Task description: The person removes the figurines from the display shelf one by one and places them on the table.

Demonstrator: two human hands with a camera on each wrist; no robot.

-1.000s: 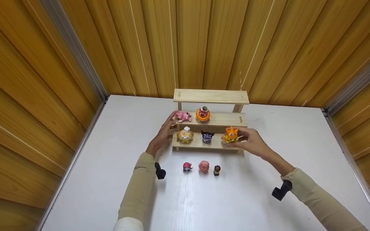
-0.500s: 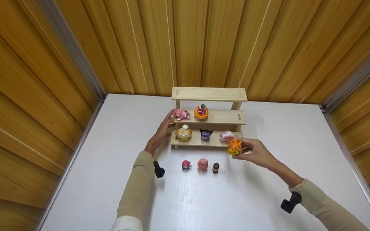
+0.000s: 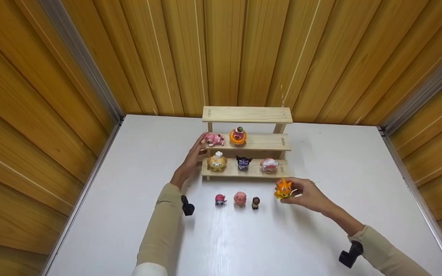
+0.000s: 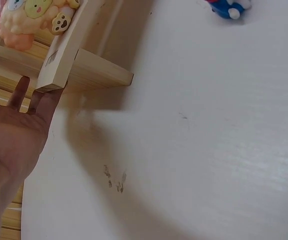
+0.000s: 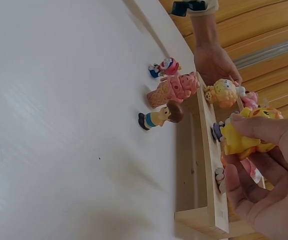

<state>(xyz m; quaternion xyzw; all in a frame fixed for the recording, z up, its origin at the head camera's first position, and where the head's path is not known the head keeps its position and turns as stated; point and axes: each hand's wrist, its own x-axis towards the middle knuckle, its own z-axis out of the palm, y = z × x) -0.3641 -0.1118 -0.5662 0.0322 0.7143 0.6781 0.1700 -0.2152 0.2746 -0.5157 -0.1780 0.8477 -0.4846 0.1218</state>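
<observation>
My right hand (image 3: 307, 195) pinches a yellow figurine with a spiky orange hood (image 3: 283, 189) between thumb and fingers, above the table in front of the shelf's right end. In the right wrist view its yellow body (image 5: 241, 137) shows under the thumb. My left hand (image 3: 191, 163) rests against the left end of the three-tier wooden shelf (image 3: 261, 142), beside a pink lying figurine (image 3: 214, 139). In the left wrist view the fingers (image 4: 19, 94) of that hand reach out fairly straight to the shelf's end, their tips partly hidden behind it.
On the bottom tier stand a chef-hatted figurine (image 3: 217, 163), a dark-eared one (image 3: 243, 163) and a pink-and-white one (image 3: 269, 165). An orange-ringed figurine (image 3: 238, 136) sits mid-tier. Before the shelf stand a red-capped figurine (image 3: 220, 199), a pink one (image 3: 239, 199) and a small brown-haired one (image 3: 256, 202).
My right hand has brought the orange-hooded figurine from the bottom tier's right end toward me, uncovering the pink-and-white figurine behind it. My left hand stays at the shelf's left end.
</observation>
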